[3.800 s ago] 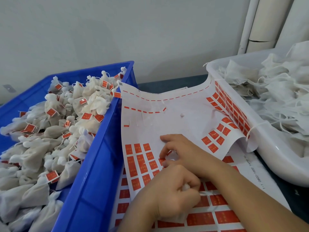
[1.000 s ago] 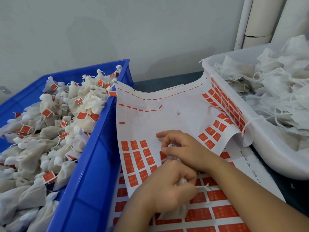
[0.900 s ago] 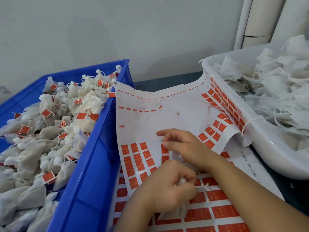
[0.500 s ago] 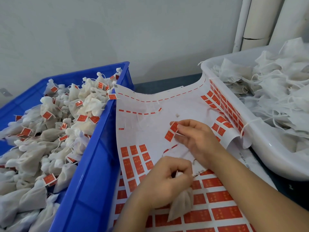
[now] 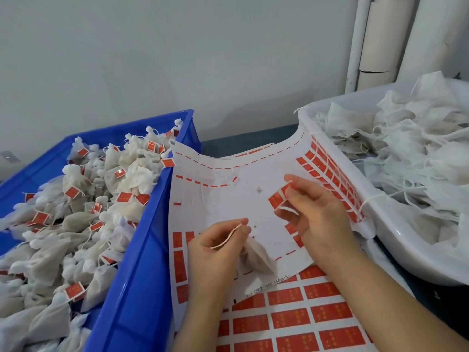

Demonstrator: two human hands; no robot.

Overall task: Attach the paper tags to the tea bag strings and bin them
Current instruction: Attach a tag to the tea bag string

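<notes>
Your left hand (image 5: 215,252) pinches the white string (image 5: 226,239) between thumb and forefinger. The tea bag (image 5: 258,259), a small off-white gauze pouch, hangs below those fingers, over the near part of the curled sticker sheet (image 5: 228,199).

Your right hand (image 5: 317,217) grasps a red paper tag (image 5: 278,198) at thumb and fingertips, above the middle of that sheet. The tag shows two red panels with a pale line between them. Its print is too small to read.

A lower sheet (image 5: 291,318) of red tags lies toward the near edge of the counter (image 5: 241,141). Its margin reads "0802 1600 14458-56".

The blue crate (image 5: 152,224) at the counter's left holds tagged bags (image 5: 76,199). The white tub (image 5: 380,219) at the right holds untagged bags (image 5: 406,153).
</notes>
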